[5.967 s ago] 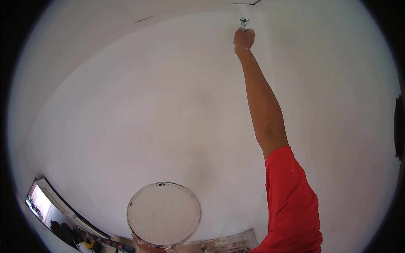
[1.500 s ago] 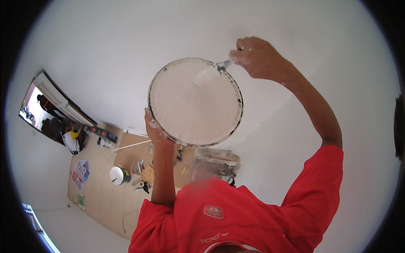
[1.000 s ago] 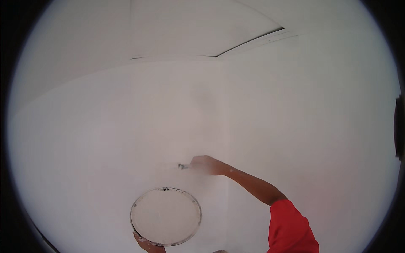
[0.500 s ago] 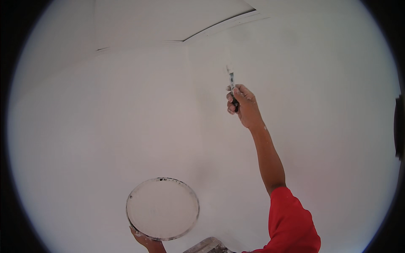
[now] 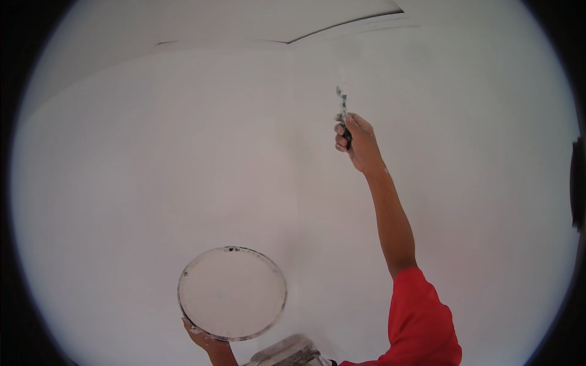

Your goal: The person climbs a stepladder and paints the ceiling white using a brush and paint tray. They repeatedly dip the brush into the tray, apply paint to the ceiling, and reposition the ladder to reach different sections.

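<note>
My right hand [image 5: 359, 139], raised before the wall, is closed around the dark handle of a putty knife [image 5: 343, 110]. Its narrow, white-smeared blade points up and almost blends into the pale wall; whether its tip touches is hard to tell. Low on the left, my left hand [image 5: 204, 343] grips the lower edge of a round white lid-like disc [image 5: 233, 294]. Dark stains mark the disc's rim, and a flat pale surface fills it. Most of the left fingers are hidden under the disc. White smears show on both hands.
A pale wall [image 5: 152, 183] with faint grey patches fills most of the view. Dark crack-like lines [image 5: 345, 27] run along a ceiling edge at the top. At the bottom middle sits a grey, white-smeared boxy object [image 5: 287, 352], partly cut off.
My right hand and the putty knife have moved slightly up and right. The disc in my left hand sits a little higher. The ceiling lines have shifted up and right as the view moved.
</note>
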Demonstrator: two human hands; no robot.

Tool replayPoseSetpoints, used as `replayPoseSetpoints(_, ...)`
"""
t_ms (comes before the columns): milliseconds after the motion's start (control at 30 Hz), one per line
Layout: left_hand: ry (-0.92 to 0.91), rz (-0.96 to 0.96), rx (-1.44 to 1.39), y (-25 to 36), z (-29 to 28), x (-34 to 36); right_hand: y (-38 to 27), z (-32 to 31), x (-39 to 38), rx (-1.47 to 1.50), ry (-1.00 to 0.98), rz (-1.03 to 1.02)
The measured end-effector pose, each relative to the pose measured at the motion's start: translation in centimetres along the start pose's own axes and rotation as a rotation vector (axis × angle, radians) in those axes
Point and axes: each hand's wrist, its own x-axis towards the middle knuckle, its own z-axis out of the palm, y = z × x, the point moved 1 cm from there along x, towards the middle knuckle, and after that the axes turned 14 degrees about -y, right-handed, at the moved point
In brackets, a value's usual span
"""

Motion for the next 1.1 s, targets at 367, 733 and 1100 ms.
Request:
replayPoseSetpoints(367, -0.034, 0.015, 0.18, -15.8, 9.3, 0.2, 1.3, -24.6, 16.4, -0.051, 0.058, -0.021)
replayPoseSetpoints(733, -0.116, 0.035, 0.638, -18.9, 16.4, -7.6, -18.1, -40.9, 20.4, -0.116, 0.298, -0.046)
replayPoseSetpoints(1100, -0.236, 0.407, 0.868, -22.3, 16.3, -11.7, -23.9, -47.6, 13.6, -0.156, 0.376, -0.001)
